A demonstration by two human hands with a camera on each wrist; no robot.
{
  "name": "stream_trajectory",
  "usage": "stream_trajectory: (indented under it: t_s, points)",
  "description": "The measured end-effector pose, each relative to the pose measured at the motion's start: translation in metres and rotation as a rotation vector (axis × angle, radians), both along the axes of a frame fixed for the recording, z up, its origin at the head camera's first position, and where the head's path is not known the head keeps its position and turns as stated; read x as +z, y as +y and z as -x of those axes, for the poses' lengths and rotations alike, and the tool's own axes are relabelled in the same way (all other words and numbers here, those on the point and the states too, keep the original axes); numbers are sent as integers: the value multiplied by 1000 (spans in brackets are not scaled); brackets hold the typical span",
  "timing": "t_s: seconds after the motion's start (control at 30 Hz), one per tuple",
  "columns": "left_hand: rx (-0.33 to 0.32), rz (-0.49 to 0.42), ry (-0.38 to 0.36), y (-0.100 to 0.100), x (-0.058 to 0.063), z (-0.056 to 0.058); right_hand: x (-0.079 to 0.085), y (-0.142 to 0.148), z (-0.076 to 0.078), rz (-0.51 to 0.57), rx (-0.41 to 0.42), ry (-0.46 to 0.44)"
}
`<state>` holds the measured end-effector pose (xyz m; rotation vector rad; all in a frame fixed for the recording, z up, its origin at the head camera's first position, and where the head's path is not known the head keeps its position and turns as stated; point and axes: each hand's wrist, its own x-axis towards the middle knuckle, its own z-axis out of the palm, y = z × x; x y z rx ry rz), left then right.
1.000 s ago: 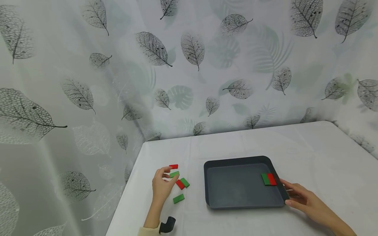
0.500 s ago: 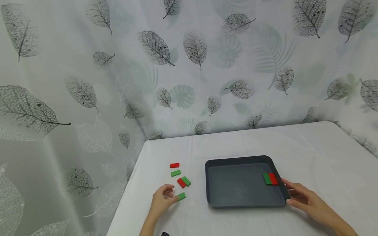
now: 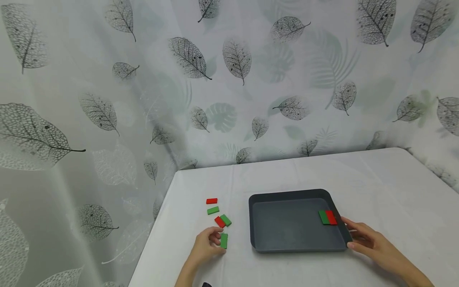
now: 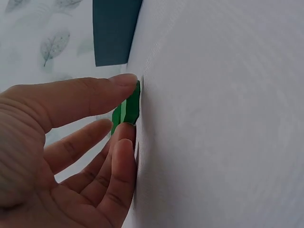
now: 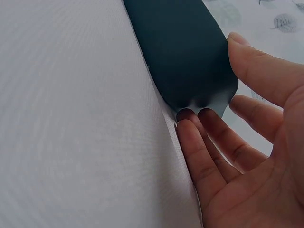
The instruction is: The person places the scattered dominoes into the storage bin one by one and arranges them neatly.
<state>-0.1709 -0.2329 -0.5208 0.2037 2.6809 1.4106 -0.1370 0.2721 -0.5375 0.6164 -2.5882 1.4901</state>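
My left hand (image 3: 206,246) pinches a small green rectangular block (image 3: 224,241) low over the white table, at the front of a loose group. In the left wrist view the thumb lies on one end of the green block (image 4: 130,107), fingertips at the other. Just beyond are a red block (image 3: 220,222) and a green block (image 3: 225,220) side by side, then another green block (image 3: 213,210) and a red block (image 3: 212,201). My right hand (image 3: 373,245) rests its fingertips and thumb against the outer right side of the dark grey tray (image 3: 287,243).
Inside the tray, against its right wall, a green block (image 3: 324,217) and a red block (image 3: 331,217) lie edge to edge. The table's left edge (image 3: 163,203) runs close beside the loose blocks. A leaf-patterned curtain (image 3: 222,139) hangs behind.
My left hand has come toward me from the farther blocks to the nearest green block, which has turned to point away from me. My right hand has stayed at the tray.
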Motion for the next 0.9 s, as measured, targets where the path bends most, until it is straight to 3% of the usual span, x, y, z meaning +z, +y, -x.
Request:
stream_trajectory:
  t_s: [0.47,0.9]
  points:
    - [2,-21,-5,4,-4,0,0,-1,-1,18,25,41]
    - [3,-26,-4,5,-2,2,3,-1,-2,-9,-6,-11]
